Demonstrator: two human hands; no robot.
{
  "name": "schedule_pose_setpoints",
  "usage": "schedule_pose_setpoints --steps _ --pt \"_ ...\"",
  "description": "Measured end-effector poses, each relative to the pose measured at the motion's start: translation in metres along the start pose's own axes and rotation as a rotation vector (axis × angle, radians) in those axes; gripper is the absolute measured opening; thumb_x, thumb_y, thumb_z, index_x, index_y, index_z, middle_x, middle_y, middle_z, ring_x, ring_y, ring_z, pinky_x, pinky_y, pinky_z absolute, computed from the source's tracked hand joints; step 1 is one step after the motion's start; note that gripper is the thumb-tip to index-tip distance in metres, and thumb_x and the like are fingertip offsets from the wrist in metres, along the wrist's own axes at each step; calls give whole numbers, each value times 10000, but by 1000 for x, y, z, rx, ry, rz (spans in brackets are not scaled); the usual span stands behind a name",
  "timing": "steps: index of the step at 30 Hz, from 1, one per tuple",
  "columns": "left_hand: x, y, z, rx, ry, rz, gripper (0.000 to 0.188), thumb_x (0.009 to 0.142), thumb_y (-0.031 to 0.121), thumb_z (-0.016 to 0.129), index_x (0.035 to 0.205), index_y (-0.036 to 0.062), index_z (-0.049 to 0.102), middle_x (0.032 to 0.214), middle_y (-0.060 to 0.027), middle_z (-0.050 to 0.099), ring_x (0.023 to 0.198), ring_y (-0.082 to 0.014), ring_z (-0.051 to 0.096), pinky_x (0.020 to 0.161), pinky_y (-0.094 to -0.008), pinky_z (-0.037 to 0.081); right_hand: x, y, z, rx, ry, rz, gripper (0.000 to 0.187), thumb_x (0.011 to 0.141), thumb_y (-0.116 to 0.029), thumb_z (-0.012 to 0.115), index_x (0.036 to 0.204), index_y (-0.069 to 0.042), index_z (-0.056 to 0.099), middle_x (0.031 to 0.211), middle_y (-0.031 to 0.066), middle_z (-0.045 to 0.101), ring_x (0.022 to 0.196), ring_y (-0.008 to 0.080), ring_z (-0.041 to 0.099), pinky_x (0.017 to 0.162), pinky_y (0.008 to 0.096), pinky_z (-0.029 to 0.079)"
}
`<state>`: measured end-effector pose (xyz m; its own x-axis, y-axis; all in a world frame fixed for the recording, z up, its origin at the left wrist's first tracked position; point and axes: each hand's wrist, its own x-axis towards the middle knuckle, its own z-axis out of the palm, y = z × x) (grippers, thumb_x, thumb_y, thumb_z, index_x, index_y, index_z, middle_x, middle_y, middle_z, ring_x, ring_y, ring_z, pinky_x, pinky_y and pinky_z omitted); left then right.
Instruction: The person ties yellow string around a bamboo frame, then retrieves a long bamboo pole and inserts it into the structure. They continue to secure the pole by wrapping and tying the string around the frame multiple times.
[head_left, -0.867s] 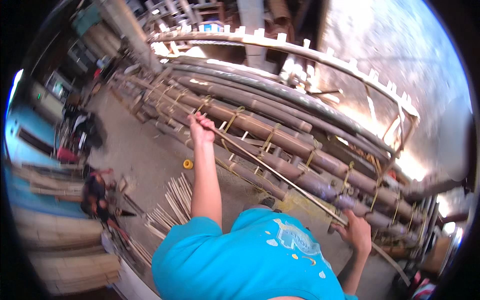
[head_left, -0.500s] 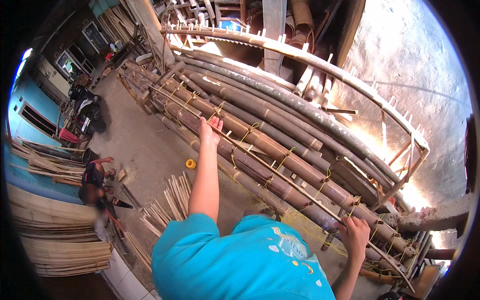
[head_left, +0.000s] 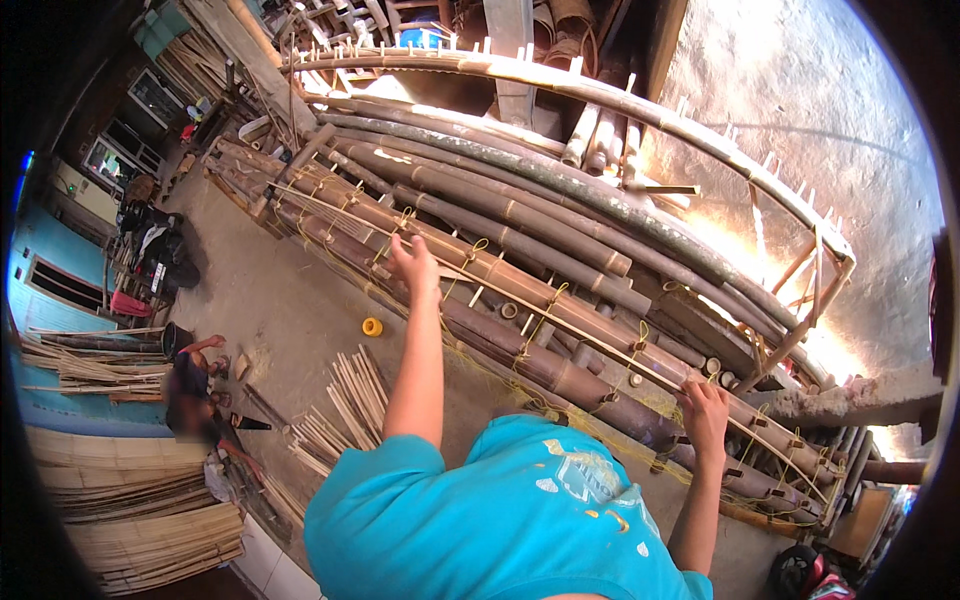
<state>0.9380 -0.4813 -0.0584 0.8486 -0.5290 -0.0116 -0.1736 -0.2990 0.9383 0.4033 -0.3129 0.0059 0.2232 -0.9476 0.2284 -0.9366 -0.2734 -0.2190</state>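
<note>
A long thin bamboo strip (head_left: 560, 326) runs slantwise before me, over a frame of thick brown bamboo poles (head_left: 548, 345) with short crosspieces and yellow ties. My left hand (head_left: 415, 268) holds it loosely, thumb up and fingers partly apart. Beyond this hand, the strip's far left part is smeared by motion. Lower on the right, my right hand (head_left: 706, 405) has its fingers closed on the same strip. The strip's near end bends down past that hand toward the frame's right end.
A curved pegged bamboo rail (head_left: 640, 105) and stacked poles (head_left: 500, 215) lie behind the frame. Loose slats (head_left: 345, 405) and a yellow ring-shaped object (head_left: 372, 327) are on the floor at left. Another person (head_left: 195, 390) sits beside piled bamboo sheets (head_left: 140, 500). A motorcycle (head_left: 160, 250) stands farther back.
The strip has shifted up and away from me onto the farther pole, and my right hand has risen with it. My left hand has turned; the view has shifted slightly.
</note>
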Motion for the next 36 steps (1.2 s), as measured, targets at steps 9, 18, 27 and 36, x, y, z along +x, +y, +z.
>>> schedule_pose_setpoints --steps 9,18,27,36 --pt "224 -62 -69 411 96 226 276 884 238 611 1074 43 659 1094 -209 666 1036 -379 616 905 -442 482 0 -2 2 21 38 -9 175 806 -145 708 964 -98 649 896 78 628 921 271 592 896 398 392" --pt "205 18 -45 1047 -61 17 483 871 449 634 1231 127 648 1432 -188 371 1202 -370 493 972 -499 440 -9 3 6 19 -17 18 170 798 -77 695 958 -71 636 898 89 630 917 286 580 922 398 379" --pt "125 52 -54 400 -474 130 384 946 411 566 1077 72 692 1194 -112 554 1105 -258 504 987 -357 369 -12 8 15 24 -34 23 175 796 -109 723 950 -78 646 878 92 625 886 286 585 889 416 393" --pt "-146 90 10 176 -1306 806 260 909 158 638 1100 -8 577 1078 -166 608 1066 -308 575 951 -373 440 -19 18 25 85 49 -20 174 848 -294 684 951 -164 634 842 54 618 898 255 620 922 455 395"
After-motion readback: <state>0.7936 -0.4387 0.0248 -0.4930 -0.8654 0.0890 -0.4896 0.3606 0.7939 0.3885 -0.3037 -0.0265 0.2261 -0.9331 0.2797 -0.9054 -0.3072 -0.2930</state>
